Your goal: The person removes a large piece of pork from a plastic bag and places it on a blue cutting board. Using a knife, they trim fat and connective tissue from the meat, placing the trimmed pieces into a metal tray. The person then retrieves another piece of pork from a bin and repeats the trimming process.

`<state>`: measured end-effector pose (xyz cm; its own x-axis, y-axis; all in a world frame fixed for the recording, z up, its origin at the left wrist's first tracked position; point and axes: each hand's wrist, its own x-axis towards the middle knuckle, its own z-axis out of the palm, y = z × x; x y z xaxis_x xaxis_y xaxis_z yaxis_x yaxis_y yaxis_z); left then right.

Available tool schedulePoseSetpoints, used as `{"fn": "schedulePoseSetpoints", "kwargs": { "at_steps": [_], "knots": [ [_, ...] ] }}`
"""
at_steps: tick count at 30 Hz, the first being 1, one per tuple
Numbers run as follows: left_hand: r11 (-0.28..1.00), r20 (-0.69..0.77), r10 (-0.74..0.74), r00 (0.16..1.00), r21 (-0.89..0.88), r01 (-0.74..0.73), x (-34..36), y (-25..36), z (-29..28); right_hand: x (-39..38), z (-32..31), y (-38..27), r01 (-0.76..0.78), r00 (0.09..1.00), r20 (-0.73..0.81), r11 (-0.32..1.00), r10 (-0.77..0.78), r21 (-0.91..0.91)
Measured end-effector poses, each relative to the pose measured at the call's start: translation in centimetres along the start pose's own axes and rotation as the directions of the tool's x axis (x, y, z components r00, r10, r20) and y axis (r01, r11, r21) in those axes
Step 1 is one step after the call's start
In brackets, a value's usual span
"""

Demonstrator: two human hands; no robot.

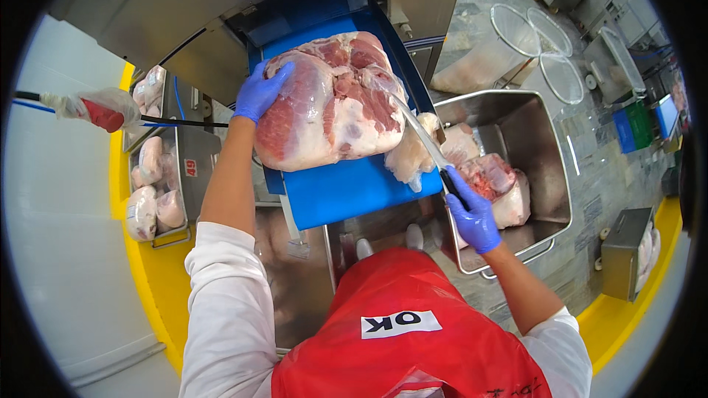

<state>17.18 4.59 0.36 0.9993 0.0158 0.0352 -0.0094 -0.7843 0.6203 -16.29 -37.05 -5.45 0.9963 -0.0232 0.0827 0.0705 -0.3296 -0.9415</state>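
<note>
A big slab of raw pork [332, 99] lies on a blue cutting board [346, 188], its long axis running from the near left corner up toward the far right, the fatty pale side facing the worker. The left hand [259, 92], in a blue glove, is spread wide and pressed flat on the slab's far left edge. The right hand [470, 214], also gloved, is closed around the dark handle of a knife [424, 140]; the blade points away and to the left, its tip at the meat's right side where a pale flap hangs off the board. The tabletop is steel. Just right stands a steel bin [542, 147] holding more cuts. At left, a tray [188, 166] carries bagged pieces, beside a yellow floor line [144, 273].
</note>
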Motion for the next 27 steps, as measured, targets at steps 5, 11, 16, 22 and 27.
{"fn": "schedulePoseSetpoints", "kwargs": {
  "at_steps": [5,11,16,22,27],
  "knots": [
    [0.998,0.055,0.060,0.997,-0.006,-0.060,0.6,0.5,-0.2,3.1,-6.8,-6.5,0.103,0.994,0.088,0.873,-0.069,-0.476],
    [0.993,0.097,0.115,0.989,-0.023,-0.114,2.7,0.2,0.3,8.9,-9.9,-14.6,0.078,0.939,0.320,0.832,0.124,-0.550],
    [0.992,0.124,0.126,0.984,-0.007,-0.126,3.5,0.8,0.1,13.6,-11.3,-21.1,0.033,0.814,0.449,0.742,0.369,-0.670],
    [0.990,0.167,0.140,0.976,0.000,-0.142,3.1,2.5,-1.0,19.1,-10.4,-24.0,0.119,0.726,0.551,0.715,0.410,-0.689],
    [0.983,0.133,0.179,0.975,0.015,-0.183,2.8,2.6,-0.8,20.2,-9.2,-23.0,0.039,0.695,0.550,0.740,0.463,-0.672]
  ]
}}
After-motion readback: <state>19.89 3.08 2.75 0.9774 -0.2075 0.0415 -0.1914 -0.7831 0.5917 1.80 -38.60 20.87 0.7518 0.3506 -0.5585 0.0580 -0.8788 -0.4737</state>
